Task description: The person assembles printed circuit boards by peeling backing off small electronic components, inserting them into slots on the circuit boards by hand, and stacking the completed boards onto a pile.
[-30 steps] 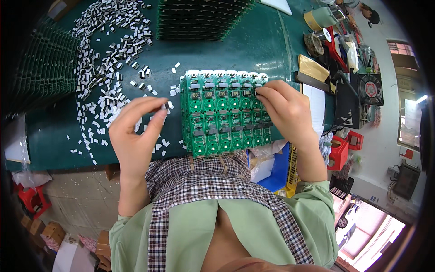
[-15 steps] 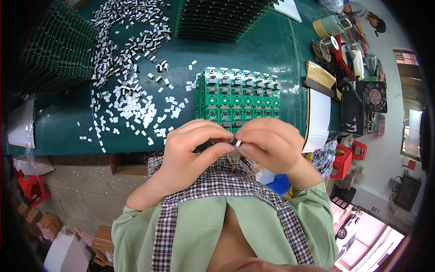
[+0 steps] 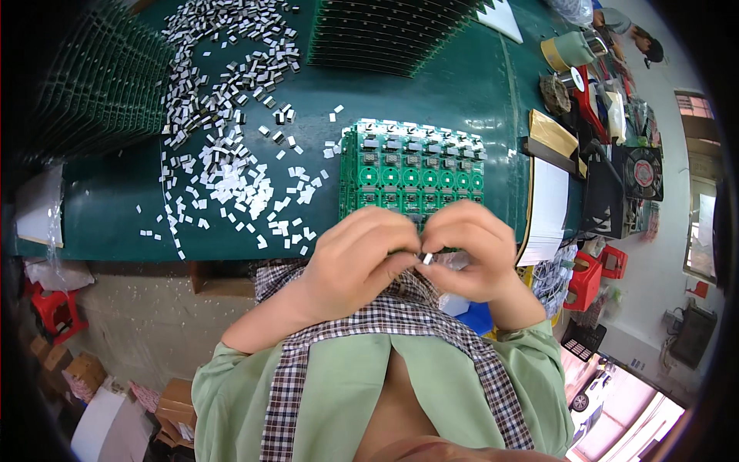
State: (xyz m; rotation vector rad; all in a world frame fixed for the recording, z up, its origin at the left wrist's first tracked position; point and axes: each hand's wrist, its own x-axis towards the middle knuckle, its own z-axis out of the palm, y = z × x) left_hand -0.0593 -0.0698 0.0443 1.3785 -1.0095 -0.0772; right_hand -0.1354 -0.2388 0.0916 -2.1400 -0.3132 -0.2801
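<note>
Just in front of my apron, both hands meet fingertip to fingertip around a small black-and-white component (image 3: 427, 259). My left hand (image 3: 363, 250) pinches at its left side, thumb against forefinger. From the other side my right hand (image 3: 476, 250) has its thumb and bent fingers closed on the same piece. Most of the component is covered by the fingers. Directly beyond the hands lies a stack of green circuit boards (image 3: 412, 177), the top panel carrying rows of small displays and round pads. Its near edge is hidden behind my knuckles.
Left of the boards spread many loose black-and-white components (image 3: 265, 73) and small white pieces (image 3: 242, 189) on the green table (image 3: 431, 96). Racked boards stand at far left (image 3: 100, 92) and at the back (image 3: 385, 35). White sheets (image 3: 545, 200) and a bottle (image 3: 568, 49) are at right.
Both hands have shifted slightly right in the picture, still together at the component. The right thumb now shows beneath it. The whole view has moved a little.
</note>
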